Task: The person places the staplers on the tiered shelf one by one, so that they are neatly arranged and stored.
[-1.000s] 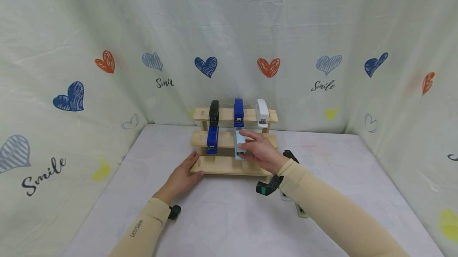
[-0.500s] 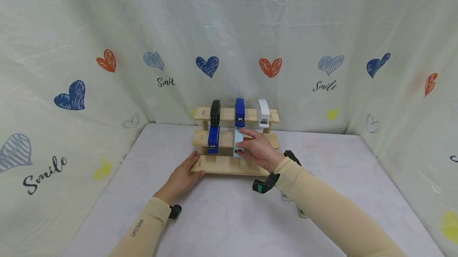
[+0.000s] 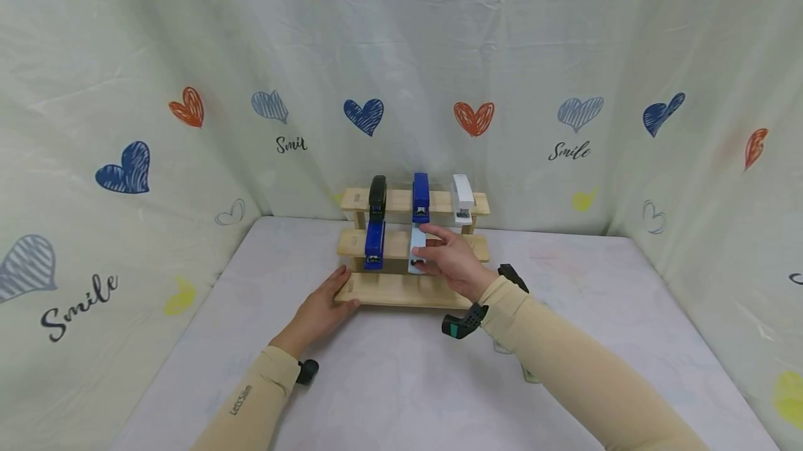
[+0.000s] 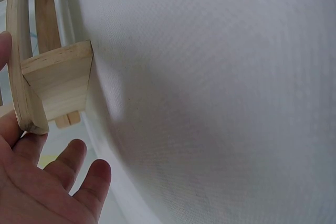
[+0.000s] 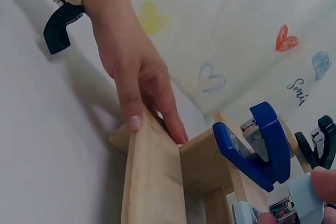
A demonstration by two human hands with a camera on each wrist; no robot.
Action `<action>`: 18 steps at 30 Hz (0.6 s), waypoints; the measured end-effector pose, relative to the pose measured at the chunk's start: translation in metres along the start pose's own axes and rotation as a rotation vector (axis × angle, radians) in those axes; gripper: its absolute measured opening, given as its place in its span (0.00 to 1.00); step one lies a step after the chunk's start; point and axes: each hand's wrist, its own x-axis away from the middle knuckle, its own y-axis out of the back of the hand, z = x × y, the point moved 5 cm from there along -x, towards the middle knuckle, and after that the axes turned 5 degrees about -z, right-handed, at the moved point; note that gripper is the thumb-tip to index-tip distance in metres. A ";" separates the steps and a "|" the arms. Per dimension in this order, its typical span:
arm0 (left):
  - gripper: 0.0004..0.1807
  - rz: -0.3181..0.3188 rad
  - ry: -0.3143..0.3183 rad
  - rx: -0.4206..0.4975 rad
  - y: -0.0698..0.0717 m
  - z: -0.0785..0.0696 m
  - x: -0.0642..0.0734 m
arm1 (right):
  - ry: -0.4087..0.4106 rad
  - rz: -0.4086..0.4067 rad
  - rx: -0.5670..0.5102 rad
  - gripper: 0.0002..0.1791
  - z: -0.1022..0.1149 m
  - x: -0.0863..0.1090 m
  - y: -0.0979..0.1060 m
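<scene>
At the centre of the head view, the light blue stapler [image 3: 417, 238] is pinched between the part-bent fingers [image 3: 437, 233] of the right hand [image 3: 456, 264], in front of the middle shelf of the wooden rack [image 3: 384, 288]; whether it rests there cannot be told. Lower left of it, the rack's bottom board is gripped at its end by the left hand [image 3: 318, 310], thumb and fingers closed to the board's thickness. A lower blue stapler [image 3: 374, 245] is seen on the middle shelf; above, a black stapler [image 3: 377, 199], an upper blue stapler [image 3: 421, 196] and a white stapler [image 3: 463, 199] are lined up.

One stapler [image 3: 417, 238] is light blue — the curtain [image 3: 414, 47] pale, heart-patterned.
</scene>
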 end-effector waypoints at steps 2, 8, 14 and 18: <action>0.42 0.000 0.001 0.001 0.000 0.000 0.000 | 0.003 0.003 0.006 0.32 0.000 0.000 0.000; 0.42 -0.001 0.000 0.001 0.000 -0.001 0.001 | 0.003 0.006 0.013 0.32 0.000 0.001 0.002; 0.42 -0.004 -0.001 0.000 0.000 -0.001 0.000 | 0.007 -0.011 0.019 0.32 0.000 0.002 0.002; 0.42 -0.003 0.002 -0.003 0.000 -0.001 0.000 | 0.017 -0.041 0.078 0.31 0.000 0.002 0.004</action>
